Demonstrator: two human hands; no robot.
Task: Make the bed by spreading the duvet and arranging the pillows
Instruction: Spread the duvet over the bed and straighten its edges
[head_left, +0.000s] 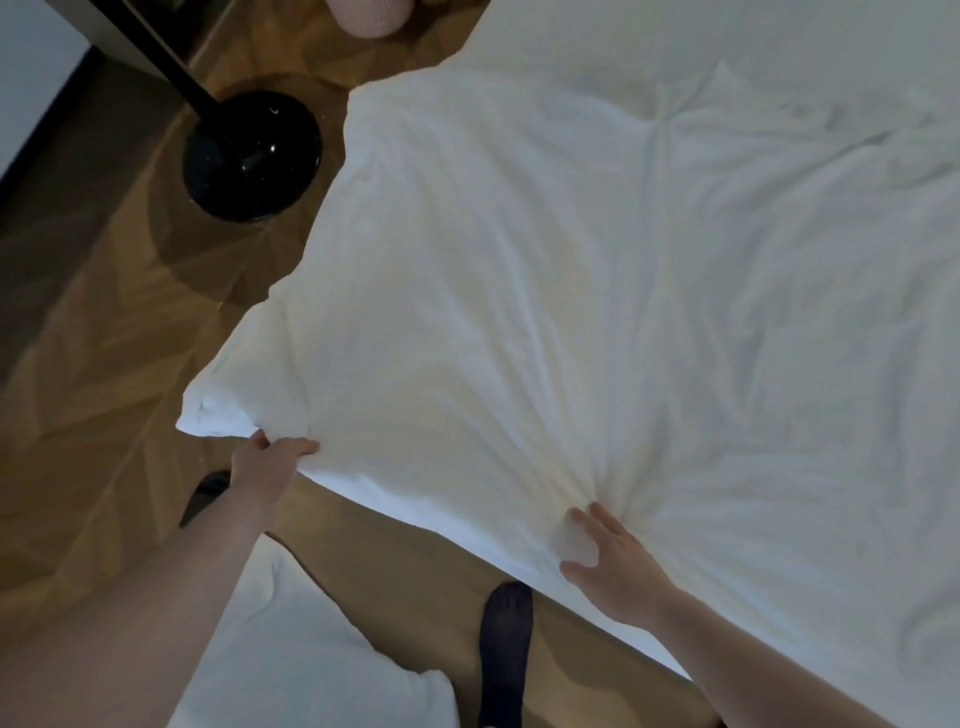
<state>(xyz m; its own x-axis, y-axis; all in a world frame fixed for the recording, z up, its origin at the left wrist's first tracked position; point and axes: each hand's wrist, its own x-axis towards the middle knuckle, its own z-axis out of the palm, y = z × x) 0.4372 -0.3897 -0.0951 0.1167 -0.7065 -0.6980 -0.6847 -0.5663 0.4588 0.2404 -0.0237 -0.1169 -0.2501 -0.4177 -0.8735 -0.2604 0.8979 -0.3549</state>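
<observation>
Gripping the near edge of the white duvet (545, 291), the left hand (262, 475) pinches the fabric just beside its loose corner, which overhangs the wooden floor (93, 364). The right hand (615, 564) lies flat on the duvet with fingers straight and spread, creases fanning out from its fingertips. A dark-socked foot (505, 649) stands just below the duvet's edge. Another white bundle (291, 660), perhaps a pillow, lies on the floor near that edge. A black lamp base (252, 156) stands left of the duvet.

White duvet (519, 291); black lamp base (252, 156); brown herringbone floor (93, 322)
</observation>
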